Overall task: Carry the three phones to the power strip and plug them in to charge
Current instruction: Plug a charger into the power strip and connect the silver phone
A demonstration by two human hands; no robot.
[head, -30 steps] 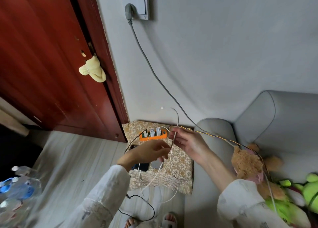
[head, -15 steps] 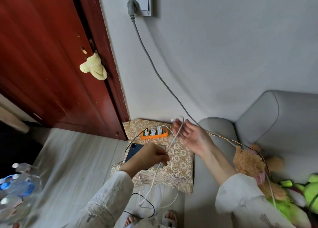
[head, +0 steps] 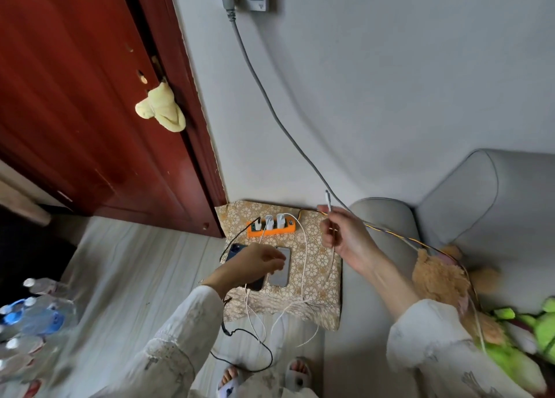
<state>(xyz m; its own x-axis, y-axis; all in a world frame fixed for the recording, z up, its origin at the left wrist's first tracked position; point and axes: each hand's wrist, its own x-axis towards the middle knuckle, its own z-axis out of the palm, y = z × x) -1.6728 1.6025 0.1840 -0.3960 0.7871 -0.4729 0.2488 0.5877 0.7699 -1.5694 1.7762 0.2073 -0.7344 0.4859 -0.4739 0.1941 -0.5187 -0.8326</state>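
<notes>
An orange power strip (head: 271,230) lies at the back of a patterned cushion (head: 318,265) by the wall, with two white chargers and a black plug in it. A grey phone (head: 280,268) lies on the cushion. A dark blue phone (head: 235,251) lies left of it, partly under my left hand (head: 255,262). That hand reaches down over both phones, fingers curled, touching the grey one. My right hand (head: 342,232) is raised right of the strip, pinching a white charging cable (head: 328,200) near its plug, tip up. A third phone is not visible.
A grey cord (head: 270,109) runs from the wall socket down to the strip. A grey sofa arm (head: 381,217) flanks the cushion, with plush toys (head: 441,274) on the seat. A red door (head: 90,97) stands left. Water bottles (head: 33,316) sit low left. Loose cables trail over the floor by my feet.
My right hand let the cable slide and lifted its plug end up and to the right. My left hand let go of the cables and dropped onto the phones.
</notes>
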